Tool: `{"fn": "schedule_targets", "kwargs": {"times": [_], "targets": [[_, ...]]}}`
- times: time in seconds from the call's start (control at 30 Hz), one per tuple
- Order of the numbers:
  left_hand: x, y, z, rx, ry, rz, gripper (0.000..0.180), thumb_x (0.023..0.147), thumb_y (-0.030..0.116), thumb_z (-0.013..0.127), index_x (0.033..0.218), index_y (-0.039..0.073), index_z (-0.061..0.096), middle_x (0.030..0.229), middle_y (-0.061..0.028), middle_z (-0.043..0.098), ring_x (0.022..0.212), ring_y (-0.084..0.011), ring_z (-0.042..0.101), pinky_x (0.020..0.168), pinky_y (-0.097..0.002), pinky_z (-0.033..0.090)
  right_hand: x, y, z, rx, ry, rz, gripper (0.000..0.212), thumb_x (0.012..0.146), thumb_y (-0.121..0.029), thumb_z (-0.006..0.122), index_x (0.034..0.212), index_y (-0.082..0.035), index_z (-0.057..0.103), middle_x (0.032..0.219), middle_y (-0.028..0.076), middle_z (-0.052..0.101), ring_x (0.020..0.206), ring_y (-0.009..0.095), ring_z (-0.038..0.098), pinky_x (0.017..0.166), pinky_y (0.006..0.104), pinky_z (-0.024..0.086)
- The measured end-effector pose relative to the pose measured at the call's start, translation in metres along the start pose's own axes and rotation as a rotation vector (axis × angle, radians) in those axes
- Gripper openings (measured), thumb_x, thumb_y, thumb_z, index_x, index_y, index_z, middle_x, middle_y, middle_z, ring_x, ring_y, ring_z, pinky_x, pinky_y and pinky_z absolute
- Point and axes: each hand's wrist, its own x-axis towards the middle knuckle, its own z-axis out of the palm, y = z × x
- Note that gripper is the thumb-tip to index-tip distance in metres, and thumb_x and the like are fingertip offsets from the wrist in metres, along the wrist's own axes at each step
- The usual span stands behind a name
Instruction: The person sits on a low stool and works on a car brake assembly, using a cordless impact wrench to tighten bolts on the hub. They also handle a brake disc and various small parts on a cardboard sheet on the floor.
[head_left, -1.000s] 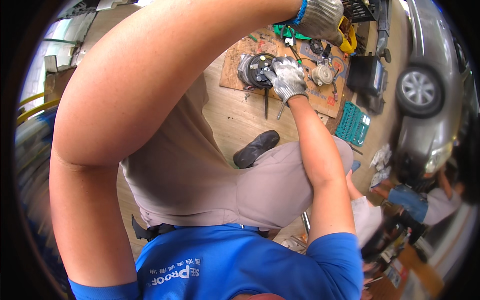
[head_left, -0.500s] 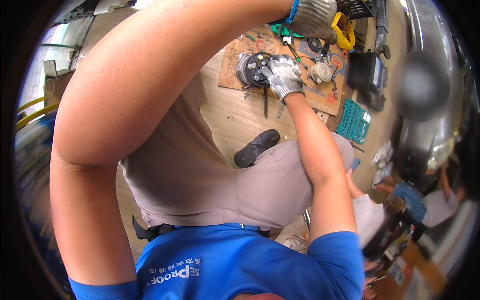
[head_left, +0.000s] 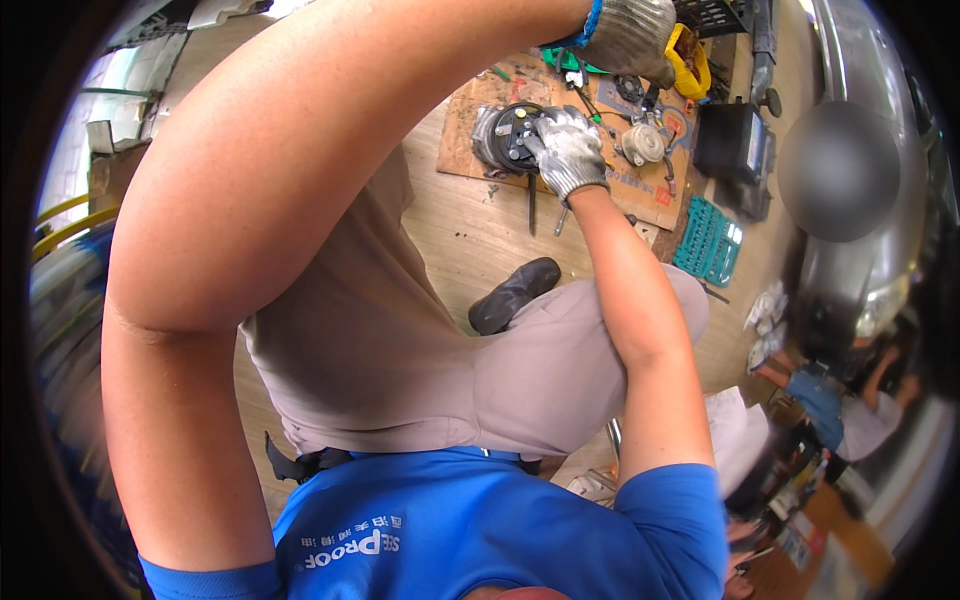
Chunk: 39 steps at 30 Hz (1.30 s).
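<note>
Brown cardboard carries a round black unit and pale disc.

Gloved hands apart, left elbow bent

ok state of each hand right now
Left hand: beside yellow container; grip can't be told.
Right hand: at the round black part; grip can't be told.

Black round part, yellow container, teal tool case, blue shirt
</note>
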Motion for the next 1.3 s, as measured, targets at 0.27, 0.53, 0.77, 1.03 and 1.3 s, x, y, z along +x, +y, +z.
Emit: {"fn": "schedule_targets", "kwargs": {"times": [0.27, 0.53, 0.77, 1.03, 1.3], "targets": [[0.004, 0.004, 0.001, 0.088, -0.018, -0.055, 0.044, 0.098, 0.037, 0.058, 0.095, -0.001, 0.077, 0.093, -0.0218, 0.075, 0.084, -0.0359, 0.073, 0.076, -0.0459, 0.057, -0.002, 0.009, 0.007, 0.062, 0.184, -0.112, 0.033, 0.096, -0.042, 0.062, 0.115, -0.017, 0.074, 0.133, 0.008, 0.063, 0.128, 0.031, 0.054, 0.107, 0.0509, 0.041], [-0.004, -0.003, -0.001, 0.03, -0.017, 0.018, 0.042, 0.098, 0.036, 0.058, 0.096, -0.001, 0.078, 0.093, -0.021, 0.075, 0.084, -0.0353, 0.074, 0.076, -0.0459, 0.057, 0.001, -0.01, -0.015, 0.042, -0.029, 0.047, 0.043, 0.098, -0.046, 0.059, 0.122, -0.013, 0.071, 0.135, 0.009, 0.063, 0.132, 0.032, 0.051, 0.108, 0.0504, 0.041], [0.001, -0.003, 0.002, 0.088, -0.001, 0.019, 0.039, 0.096, 0.033, 0.059, 0.095, -0.001, 0.078, 0.093, -0.0209, 0.075, 0.084, -0.035, 0.074, 0.076, -0.046, 0.058, -0.005, 0.006, -0.005, 0.056, 0.122, -0.1, 0.031, 0.098, -0.035, 0.06, 0.121, -0.018, 0.071, 0.138, 0.009, 0.06, 0.133, 0.031, 0.05, 0.108, 0.0493, 0.042], [-0.004, -0.003, -0.001, 0.055, -0.011, 0.013, 0.038, 0.096, 0.032, 0.059, 0.097, -0.001, 0.078, 0.094, -0.0212, 0.075, 0.086, -0.034, 0.074, 0.077, -0.0451, 0.058, -0.002, 0.002, 0.005, 0.064, 0.151, -0.067, 0.028, 0.096, -0.032, 0.063, 0.117, -0.016, 0.073, 0.137, 0.008, 0.062, 0.13, 0.031, 0.053, 0.11, 0.0494, 0.04], [-0.003, 0.0, -0.005, 0.067, -0.027, 0.022, 0.039, 0.098, 0.033, 0.058, 0.098, 0.0, 0.078, 0.094, -0.0208, 0.075, 0.085, -0.0336, 0.074, 0.077, -0.0448, 0.057, -0.002, 0.009, 0.015, 0.044, 0.149, -0.09, 0.039, 0.097, -0.041, 0.061, 0.123, -0.014, 0.07, 0.138, 0.009, 0.061, 0.133, 0.032, 0.051, 0.107, 0.0508, 0.041]]}}
